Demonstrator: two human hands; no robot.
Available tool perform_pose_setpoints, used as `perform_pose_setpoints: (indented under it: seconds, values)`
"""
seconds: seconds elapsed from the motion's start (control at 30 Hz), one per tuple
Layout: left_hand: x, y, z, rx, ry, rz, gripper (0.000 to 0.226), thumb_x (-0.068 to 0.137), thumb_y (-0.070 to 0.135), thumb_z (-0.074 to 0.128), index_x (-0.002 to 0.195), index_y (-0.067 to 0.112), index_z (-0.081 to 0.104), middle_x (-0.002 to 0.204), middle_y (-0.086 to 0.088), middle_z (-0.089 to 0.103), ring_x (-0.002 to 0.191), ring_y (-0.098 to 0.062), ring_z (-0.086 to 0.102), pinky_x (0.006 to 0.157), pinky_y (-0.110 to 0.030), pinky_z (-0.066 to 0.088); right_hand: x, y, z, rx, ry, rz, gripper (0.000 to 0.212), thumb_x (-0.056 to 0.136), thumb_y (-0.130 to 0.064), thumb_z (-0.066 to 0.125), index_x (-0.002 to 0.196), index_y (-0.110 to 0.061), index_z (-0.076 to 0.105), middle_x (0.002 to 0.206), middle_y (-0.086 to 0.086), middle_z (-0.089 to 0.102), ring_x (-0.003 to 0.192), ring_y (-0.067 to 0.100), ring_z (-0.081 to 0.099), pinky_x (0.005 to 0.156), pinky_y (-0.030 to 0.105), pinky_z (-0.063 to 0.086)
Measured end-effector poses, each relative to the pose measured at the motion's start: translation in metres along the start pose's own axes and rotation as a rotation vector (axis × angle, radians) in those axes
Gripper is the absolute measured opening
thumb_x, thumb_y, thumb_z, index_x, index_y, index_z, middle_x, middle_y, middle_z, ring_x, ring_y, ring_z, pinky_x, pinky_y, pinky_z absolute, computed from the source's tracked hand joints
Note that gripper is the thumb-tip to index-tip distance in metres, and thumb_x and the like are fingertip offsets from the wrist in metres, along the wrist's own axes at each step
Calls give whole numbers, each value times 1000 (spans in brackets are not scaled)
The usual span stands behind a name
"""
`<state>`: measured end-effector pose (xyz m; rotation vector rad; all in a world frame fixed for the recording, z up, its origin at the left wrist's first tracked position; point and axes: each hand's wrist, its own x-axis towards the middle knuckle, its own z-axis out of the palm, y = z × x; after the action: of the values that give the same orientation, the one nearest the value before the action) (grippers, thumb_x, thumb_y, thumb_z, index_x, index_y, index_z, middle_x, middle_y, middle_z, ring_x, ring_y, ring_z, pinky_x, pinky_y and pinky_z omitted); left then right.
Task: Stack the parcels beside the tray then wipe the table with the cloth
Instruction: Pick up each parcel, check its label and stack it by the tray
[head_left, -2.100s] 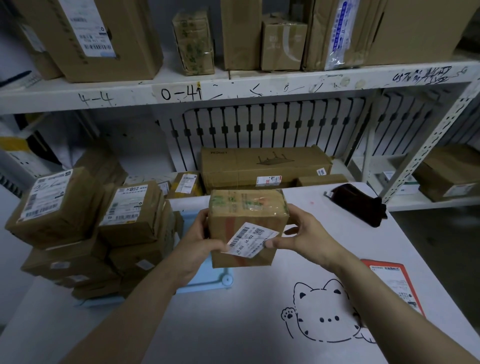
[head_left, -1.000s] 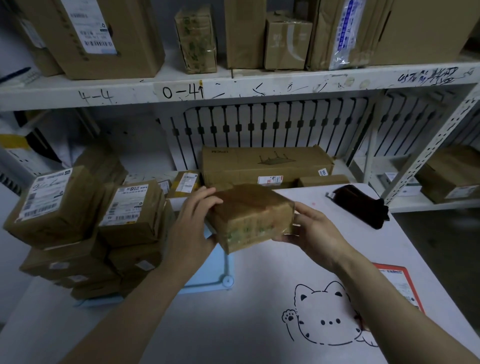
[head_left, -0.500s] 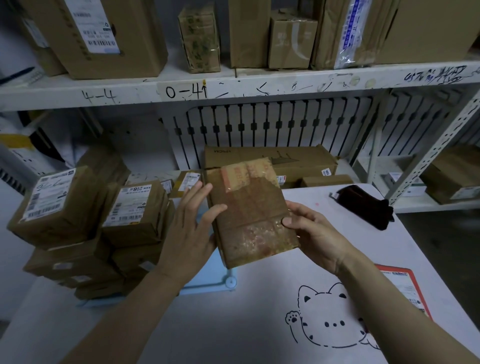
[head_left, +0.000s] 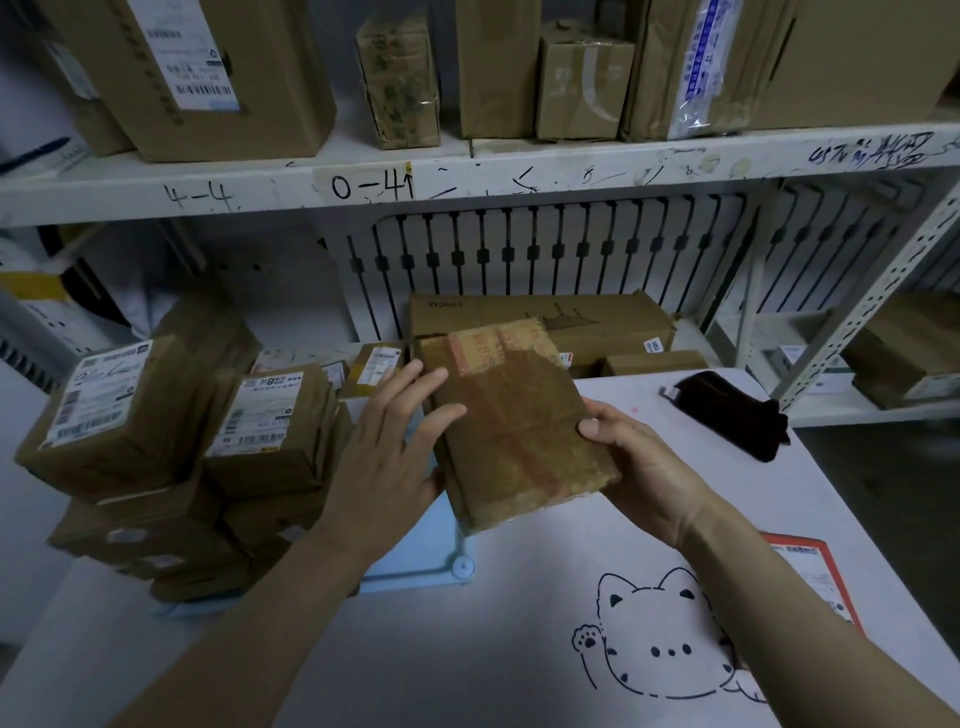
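Note:
A taped brown cardboard parcel (head_left: 514, 421) is held tilted above the table, its broad taped face toward me. My right hand (head_left: 639, 467) grips its right edge, thumb on top and fingers underneath. My left hand (head_left: 389, 457) lies against its left side with fingers spread and nearly straight. Under the parcel lies a light blue tray (head_left: 415, 566). Several labelled parcels (head_left: 270, 421) are stacked on the tray's left part. A dark cloth (head_left: 732, 410) sits crumpled at the table's far right.
The white table (head_left: 467, 649) bears a cat drawing (head_left: 670, 644) and a red-edged flat mailer (head_left: 810, 577) at the right. A long carton (head_left: 540, 322) and small boxes stand at the back. Shelves (head_left: 467, 176) with boxes rise behind.
The parcel has been turned over: its label faced me at first, now its taped back faces me. My left hand slid from gripping the side to lying flat against it.

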<state>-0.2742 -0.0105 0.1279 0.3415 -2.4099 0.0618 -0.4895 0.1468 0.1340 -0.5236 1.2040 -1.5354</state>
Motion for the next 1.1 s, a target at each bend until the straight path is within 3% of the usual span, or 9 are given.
perform_pose_setpoints:
  seconds: [0.2, 0.3, 0.37, 0.43, 0.53, 0.7, 0.83, 0.93, 1.1]
  values:
    - [27, 2, -18, -212, 34, -90, 64, 74, 39, 76, 127, 14, 51, 130, -5, 58, 133, -23, 45, 118, -49, 27, 1, -15, 9, -39, -35, -59, 52, 99, -55, 36, 130, -23, 64, 129, 7, 67, 121, 26, 62, 102, 43, 47]
    - [33, 5, -33, -460, -22, -292, 64, 72, 34, 83, 127, 19, 54, 124, 4, 60, 119, -14, 55, 101, -41, 48, 9, -17, 13, -188, 14, -176, 38, 107, -41, 32, 127, -31, 63, 123, 6, 66, 114, 32, 57, 95, 46, 49]
    - [33, 8, -43, -638, -42, -506, 58, 73, 38, 84, 123, 27, 56, 119, 13, 65, 109, -8, 62, 89, -34, 55, 11, -20, 22, -259, -25, -206, 44, 104, -53, 31, 130, -36, 62, 130, 2, 64, 120, 27, 57, 102, 46, 48]
    - [32, 7, -51, -790, -38, -718, 51, 71, 47, 83, 115, 35, 59, 114, 15, 69, 103, -8, 67, 83, -35, 58, 12, -22, 34, -314, -107, -219, 48, 98, -58, 45, 136, -32, 59, 136, -3, 62, 126, 20, 57, 105, 45, 45]
    - [30, 2, -62, -930, 21, -940, 37, 75, 46, 78, 106, 31, 63, 108, 10, 73, 93, -8, 71, 73, -24, 58, 18, -18, 47, -348, -167, -194, 59, 83, -39, 71, 138, -25, 57, 133, -2, 65, 124, 20, 61, 107, 48, 45]
    - [12, -18, -85, -959, 39, -1149, 30, 87, 45, 65, 109, 24, 69, 99, 9, 75, 81, -5, 72, 59, -14, 52, 37, -6, 78, -377, -178, -100, 68, 69, -44, 85, 130, -28, 63, 119, 12, 71, 115, 38, 64, 108, 63, 39]
    - [-6, -34, -101, -878, 81, -1231, 44, 85, 54, 63, 123, 32, 56, 110, 14, 66, 90, -7, 67, 65, -17, 52, 55, 0, 115, -395, -118, -41, 64, 73, -47, 81, 129, -22, 63, 113, 7, 75, 102, 34, 68, 86, 47, 51]
    - [-24, -47, -109, -671, 293, -1252, 45, 88, 49, 63, 127, 29, 53, 115, 15, 58, 101, -3, 57, 76, -18, 46, 72, 5, 146, -393, -45, 0, 50, 83, -45, 75, 122, -15, 67, 103, 7, 76, 79, 21, 65, 67, 31, 47]
    - [-65, -84, -121, -432, 653, -1292, 36, 87, 34, 69, 116, 27, 49, 116, 0, 59, 102, -12, 60, 90, -35, 54, 101, 18, 194, -433, -13, 74, 43, 86, -46, 72, 113, -12, 69, 87, 7, 72, 72, 21, 61, 59, 29, 46]
